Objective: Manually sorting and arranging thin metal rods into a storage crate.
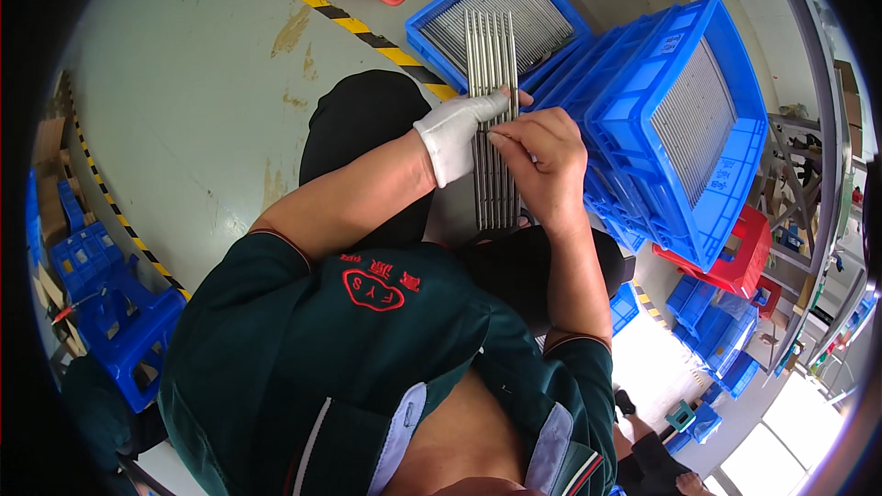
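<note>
A row of thin, shiny metal rods (491, 41) lies side by side in front of me, running away from my lap. My left hand (452, 133), in a white glove with bare fingertips, is closed around the rods near their middle. My bare right hand (551, 154) comes in from the right with thumb and forefinger pinched together against the face of the rods. Whatever sits between those two fingertips is too small to make out. Below the hands, the near ends of the rods hang between my knees.
Beyond the rods, a blue crate (424, 29) holds many similar rods. At right stands a stack of blue crates (614, 119), its top one filled with rods, beside a red stool (749, 253). Black-and-yellow tape (354, 26) crosses the floor. Another person (654, 464) is at lower right.
</note>
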A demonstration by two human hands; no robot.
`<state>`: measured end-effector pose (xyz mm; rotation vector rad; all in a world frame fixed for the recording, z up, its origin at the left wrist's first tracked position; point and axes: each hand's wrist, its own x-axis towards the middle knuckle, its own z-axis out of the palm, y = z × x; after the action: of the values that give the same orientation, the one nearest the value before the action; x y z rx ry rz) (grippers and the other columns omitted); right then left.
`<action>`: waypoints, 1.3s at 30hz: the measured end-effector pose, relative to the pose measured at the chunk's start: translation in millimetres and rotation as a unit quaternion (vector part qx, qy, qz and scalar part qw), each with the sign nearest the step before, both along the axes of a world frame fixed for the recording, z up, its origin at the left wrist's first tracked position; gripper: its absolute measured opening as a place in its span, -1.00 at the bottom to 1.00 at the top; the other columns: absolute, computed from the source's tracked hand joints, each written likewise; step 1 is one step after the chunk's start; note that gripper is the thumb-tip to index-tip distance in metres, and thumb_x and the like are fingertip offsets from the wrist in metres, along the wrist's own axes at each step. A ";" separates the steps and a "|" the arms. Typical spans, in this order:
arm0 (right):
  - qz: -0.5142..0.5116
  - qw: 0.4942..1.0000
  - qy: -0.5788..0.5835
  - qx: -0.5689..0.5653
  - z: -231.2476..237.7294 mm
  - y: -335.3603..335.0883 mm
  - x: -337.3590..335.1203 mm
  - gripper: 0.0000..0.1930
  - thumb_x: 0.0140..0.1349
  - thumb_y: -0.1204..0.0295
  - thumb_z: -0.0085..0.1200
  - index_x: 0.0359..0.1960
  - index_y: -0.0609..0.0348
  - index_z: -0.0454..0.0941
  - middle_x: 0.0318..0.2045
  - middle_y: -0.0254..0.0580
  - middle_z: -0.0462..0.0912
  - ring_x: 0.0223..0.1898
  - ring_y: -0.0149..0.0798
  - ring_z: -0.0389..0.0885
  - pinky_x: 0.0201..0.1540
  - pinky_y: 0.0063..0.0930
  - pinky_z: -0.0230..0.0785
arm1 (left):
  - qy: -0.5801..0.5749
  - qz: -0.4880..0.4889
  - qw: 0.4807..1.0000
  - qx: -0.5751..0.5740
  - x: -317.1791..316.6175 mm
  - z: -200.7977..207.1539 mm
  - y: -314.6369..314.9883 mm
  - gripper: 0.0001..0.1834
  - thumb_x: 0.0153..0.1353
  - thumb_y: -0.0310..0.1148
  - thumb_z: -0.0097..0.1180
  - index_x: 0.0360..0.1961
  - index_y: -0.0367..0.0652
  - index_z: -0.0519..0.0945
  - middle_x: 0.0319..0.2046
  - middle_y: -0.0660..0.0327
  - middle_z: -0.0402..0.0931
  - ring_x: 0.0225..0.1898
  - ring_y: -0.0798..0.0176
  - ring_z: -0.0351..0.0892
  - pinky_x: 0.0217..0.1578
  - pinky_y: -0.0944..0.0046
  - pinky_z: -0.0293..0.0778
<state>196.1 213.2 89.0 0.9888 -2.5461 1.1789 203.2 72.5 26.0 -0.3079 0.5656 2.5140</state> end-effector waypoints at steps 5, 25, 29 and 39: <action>-0.021 0.996 0.039 0.078 -0.4 -5.0 3.7 -0.89 -0.11 0.53 0.27 -0.48 0.16 0.64 -0.51 -0.28 0.61 -0.40 -0.23 0.52 -0.26 -0.38 0.31 | -0.016 0.009 1.000 -0.005 -1.6 -2.1 3.5 -0.74 0.38 -0.25 -0.17 -0.12 -0.18 0.49 -0.28 0.17 0.52 -0.27 0.30 0.56 -0.23 0.33 0.51; -0.052 0.997 0.019 0.059 1.6 29.1 6.4 -0.91 -0.13 0.52 0.24 -0.53 0.15 0.60 -0.57 -0.26 0.55 -0.47 -0.18 0.47 -0.35 -0.35 0.29 | -0.060 0.059 0.993 -0.086 -7.5 24.0 -8.5 -0.73 0.35 -0.45 -0.20 0.06 -0.22 0.33 -0.04 -0.13 0.44 -0.08 -0.12 0.55 -0.07 -0.03 0.56; -0.038 0.990 0.077 0.116 12.3 24.3 10.3 -0.90 -0.14 0.51 0.24 -0.53 0.12 0.60 -0.55 -0.30 0.55 -0.44 -0.20 0.48 -0.33 -0.35 0.28 | -0.059 0.054 0.991 -0.107 -7.4 27.4 -8.9 -0.71 0.35 -0.46 -0.20 0.08 -0.20 0.31 -0.04 -0.12 0.43 -0.05 -0.12 0.53 -0.05 -0.05 0.55; -0.024 0.986 0.073 0.148 9.1 22.9 10.6 -0.90 -0.14 0.51 0.24 -0.52 0.10 0.59 -0.54 -0.33 0.56 -0.42 -0.20 0.49 -0.32 -0.35 0.28 | -0.063 0.053 0.993 -0.089 -7.2 23.1 -9.1 -0.74 0.35 -0.47 -0.20 0.05 -0.21 0.32 -0.05 -0.10 0.43 -0.03 -0.12 0.52 -0.04 -0.09 0.54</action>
<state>206.8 236.1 98.1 1.0224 -2.6572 0.6994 196.0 63.5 49.1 -0.5720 0.7409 2.5275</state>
